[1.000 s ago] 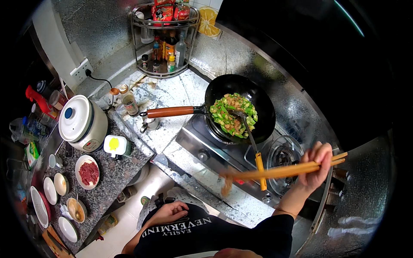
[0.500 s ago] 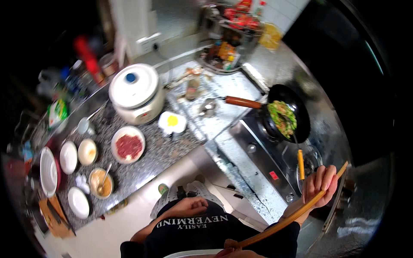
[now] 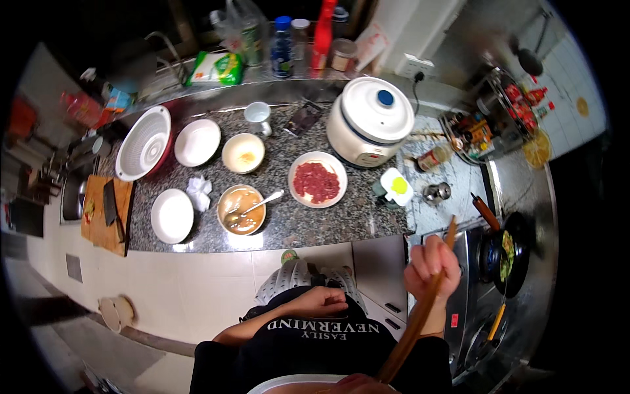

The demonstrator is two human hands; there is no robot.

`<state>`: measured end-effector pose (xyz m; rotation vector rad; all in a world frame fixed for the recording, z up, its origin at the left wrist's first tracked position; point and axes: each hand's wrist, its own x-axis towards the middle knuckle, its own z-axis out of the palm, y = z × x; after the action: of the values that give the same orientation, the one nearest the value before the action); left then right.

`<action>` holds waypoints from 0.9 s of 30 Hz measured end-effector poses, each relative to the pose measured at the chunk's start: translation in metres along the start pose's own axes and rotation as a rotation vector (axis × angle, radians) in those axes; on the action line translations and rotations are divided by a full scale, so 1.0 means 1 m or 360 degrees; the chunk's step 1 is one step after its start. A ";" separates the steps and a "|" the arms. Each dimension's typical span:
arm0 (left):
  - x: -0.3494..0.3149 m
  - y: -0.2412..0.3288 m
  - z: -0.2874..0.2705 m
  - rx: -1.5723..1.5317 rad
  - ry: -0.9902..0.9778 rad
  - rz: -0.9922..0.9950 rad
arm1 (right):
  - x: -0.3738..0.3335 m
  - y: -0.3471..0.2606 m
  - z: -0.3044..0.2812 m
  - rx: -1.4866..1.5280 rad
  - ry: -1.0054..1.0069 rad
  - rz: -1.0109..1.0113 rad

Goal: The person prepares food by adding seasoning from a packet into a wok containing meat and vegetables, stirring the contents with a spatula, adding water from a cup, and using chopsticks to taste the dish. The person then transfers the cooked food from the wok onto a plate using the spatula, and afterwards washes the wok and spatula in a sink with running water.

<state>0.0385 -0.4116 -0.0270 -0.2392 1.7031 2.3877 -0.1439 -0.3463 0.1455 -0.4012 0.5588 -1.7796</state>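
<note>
My right hand (image 3: 430, 268) is closed around long wooden chopsticks (image 3: 420, 312), raised above the near left part of the stove. One end points up past my fist; the other slants down toward the bottom edge of the view, close to my body. In front of my stomach rests my left hand (image 3: 320, 301), its fingers loosely curled with nothing seen in them. Right of the chopsticks, a black wok (image 3: 523, 270) holds cooked green food (image 3: 506, 256). A yellow-handled utensil (image 3: 497, 322) leans out of the wok.
Along the granite counter (image 3: 262, 148) stand a bowl of raw red meat (image 3: 317, 182), a sauce bowl (image 3: 241, 210) with a spoon, a white cooker (image 3: 369, 125) and a colander (image 3: 146, 144). At the far left, a knife (image 3: 110, 205) lies on a cutting board (image 3: 97, 223). A spice rack (image 3: 489, 125) stands back right.
The view has turned left, showing more of the counter. My right hand has shifted away from the yellow utensil handle, still gripping the chopsticks. My left hand stays at my stomach.
</note>
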 end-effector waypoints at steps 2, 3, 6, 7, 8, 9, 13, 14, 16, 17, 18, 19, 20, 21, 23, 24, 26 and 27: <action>-0.011 0.016 -0.009 0.0000 0.0057 -0.0062 | 0.022 0.013 -0.011 0.0227 -0.0005 0.0197; -0.013 0.012 -0.011 -0.0017 0.0133 0.0031 | 0.032 0.022 -0.017 0.0345 -0.0008 0.0301; -0.023 0.011 -0.023 -0.0041 0.0368 0.0250 | 0.059 0.065 -0.032 -0.0142 0.0409 0.0046; -0.027 0.016 -0.028 -0.0195 0.0398 0.0210 | 0.061 0.083 -0.030 -0.0539 0.0456 -0.0063; -0.032 0.019 -0.032 -0.0351 0.0428 0.0166 | 0.060 0.100 -0.037 -0.1031 0.0335 -0.0200; -0.035 0.014 -0.039 -0.0477 0.0399 0.0221 | 0.057 0.119 -0.049 -0.1512 0.0201 -0.0354; -0.042 0.004 -0.049 -0.1363 0.0473 0.0633 | 0.055 0.157 -0.038 -0.2257 -0.0305 -0.0778; -0.045 0.001 -0.052 -0.1447 0.0463 0.0671 | 0.056 0.161 -0.038 -0.2316 -0.0378 -0.0792; -0.048 -0.005 -0.056 -0.1615 0.0429 0.0745 | 0.058 0.168 -0.041 -0.2436 -0.0516 -0.0827; -0.050 -0.006 -0.055 -0.1609 0.0441 0.0771 | 0.058 0.170 -0.042 -0.2448 -0.0566 -0.0798; -0.052 -0.008 -0.054 -0.1604 0.0453 0.0796 | 0.059 0.173 -0.043 -0.2460 -0.0617 -0.0769; -0.051 -0.008 -0.054 -0.1594 0.0443 0.0819 | 0.059 0.173 -0.044 -0.2488 -0.0654 -0.0751; -0.050 -0.008 -0.051 -0.1605 0.0559 0.0775 | 0.058 0.175 -0.047 -0.2474 -0.0657 -0.0708; -0.051 -0.008 -0.047 -0.1617 0.0675 0.0732 | 0.056 0.179 -0.050 -0.2459 -0.0662 -0.0665; -0.051 -0.010 -0.043 -0.1583 0.0867 0.0680 | 0.057 0.183 -0.057 -0.2406 -0.0769 -0.0587; -0.052 -0.013 -0.042 -0.1546 0.0931 0.0669 | 0.058 0.185 -0.063 -0.2373 -0.0821 -0.0574; -0.059 -0.014 -0.037 -0.1498 0.1081 0.0630 | 0.064 0.191 -0.065 -0.2277 -0.0938 -0.0542; -0.064 -0.014 -0.035 -0.1490 0.1145 0.0603 | 0.068 0.191 -0.063 -0.2273 -0.1010 -0.0568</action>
<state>0.1042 -0.4444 -0.0353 -1.0912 0.6339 3.5149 -0.0439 -0.4425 -0.0147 -2.0381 1.2628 -1.1503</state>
